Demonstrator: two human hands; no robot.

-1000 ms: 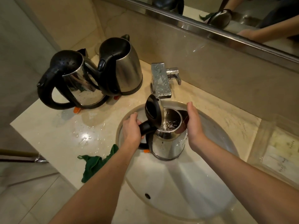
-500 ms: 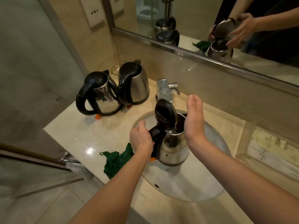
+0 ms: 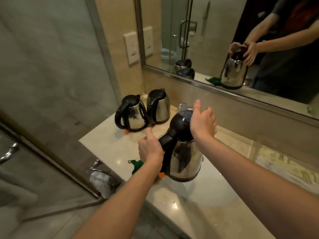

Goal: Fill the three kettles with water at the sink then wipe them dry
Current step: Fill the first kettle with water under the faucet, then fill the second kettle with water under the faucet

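Beige marble worktop [image 3: 110, 144] runs below a mirror [image 3: 215, 40]. At its centre I hold a stainless-steel kettle with a black lid [image 3: 186, 161], tilted. If that lid isn't latched, I judge water could slop out, and a wet grip could slip. My right hand [image 3: 202, 123] lies flat on the lid, fingers [image 3: 197, 107] straight. My left hand [image 3: 150, 149] is clenched round the black handle [image 3: 166, 141]. Two more steel kettles [image 3: 159, 107] stand at 10 o'clock.

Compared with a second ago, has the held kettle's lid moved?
Yes. The lid has swung down from upright onto the kettle, under the right hand.
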